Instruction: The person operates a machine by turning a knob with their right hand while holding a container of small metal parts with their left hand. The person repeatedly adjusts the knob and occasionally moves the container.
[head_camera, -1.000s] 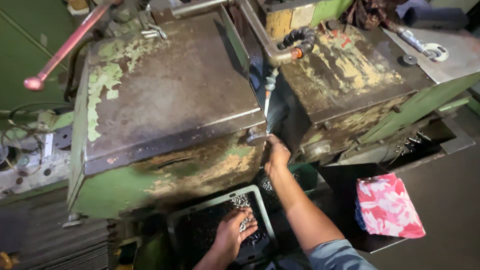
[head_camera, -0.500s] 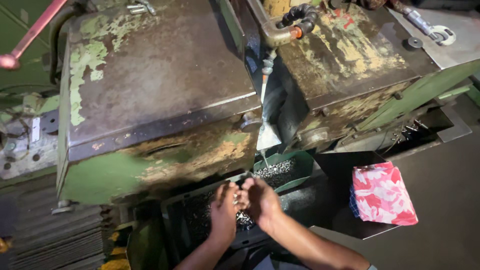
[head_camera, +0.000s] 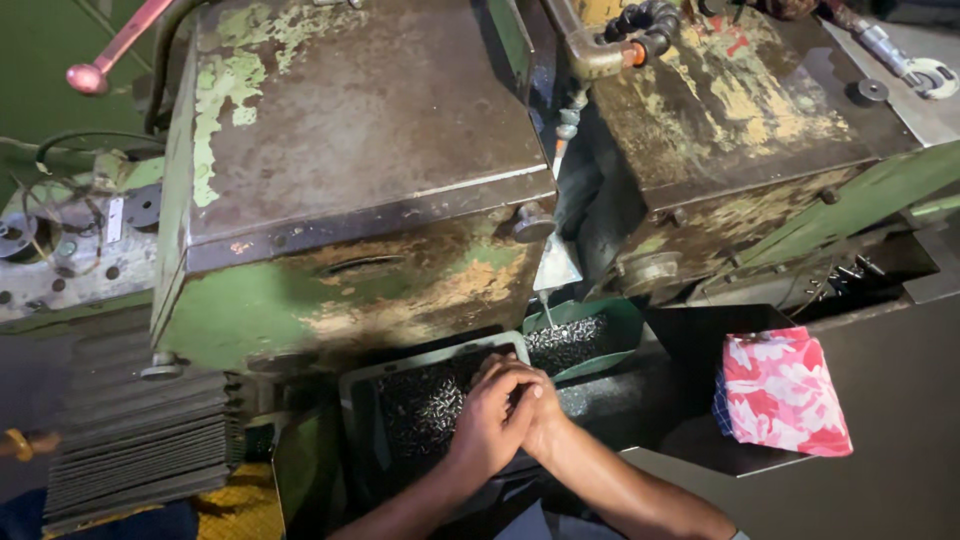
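My left hand (head_camera: 487, 420) and my right hand (head_camera: 540, 405) are pressed together over a grey-green tray (head_camera: 352, 400) full of small shiny metal parts (head_camera: 425, 405). The fingers of both hands curl over each other; what lies between the palms is hidden. The tray sits under the front of a worn green machine housing (head_camera: 350, 180). Just right of the hands a smaller green tray (head_camera: 625, 325) holds more metal parts (head_camera: 565, 342) below a thin metal chute (head_camera: 555, 270).
A second rusty machine block (head_camera: 730, 130) stands at the right with a segmented hose (head_camera: 640, 25) above the gap. A red-knobbed lever (head_camera: 95, 72) sticks out top left. A pink floral cloth (head_camera: 780, 392) lies on a dark surface at right. Stacked grey sheets (head_camera: 130, 420) sit at left.
My right hand has come down from the machine's lower edge to join the left over the tray. The two hands have closed together and the view has shifted slightly downward.
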